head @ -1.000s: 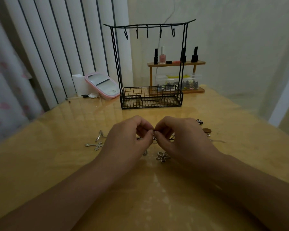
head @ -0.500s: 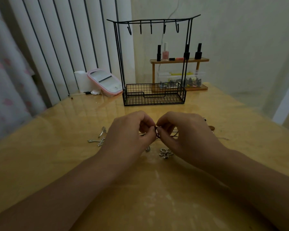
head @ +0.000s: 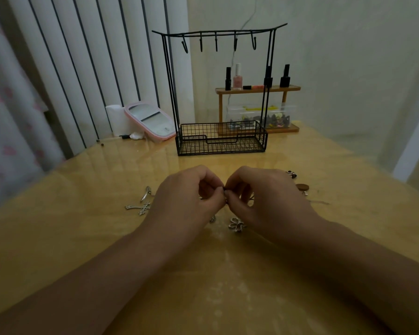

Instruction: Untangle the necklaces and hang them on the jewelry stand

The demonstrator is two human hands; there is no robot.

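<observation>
No readable writing or brands anywhere. Your left hand [head: 186, 199] and right hand [head: 264, 201] meet fingertip to fingertip over the table [head: 58, 238], fingers curled tight, both pinching a dark bit of the tangled necklaces [head: 225, 193]; the chain itself is mostly hidden. Flower pendant [head: 236, 224] lies just under your right hand, cross pendant [head: 139, 207] left of your left hand. Jewelry stand [head: 221, 93] sits beyond, hooks [head: 215, 43] bare.

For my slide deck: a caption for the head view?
Both hands pinch tangled necklaces before an empty jewelry stand.
</observation>
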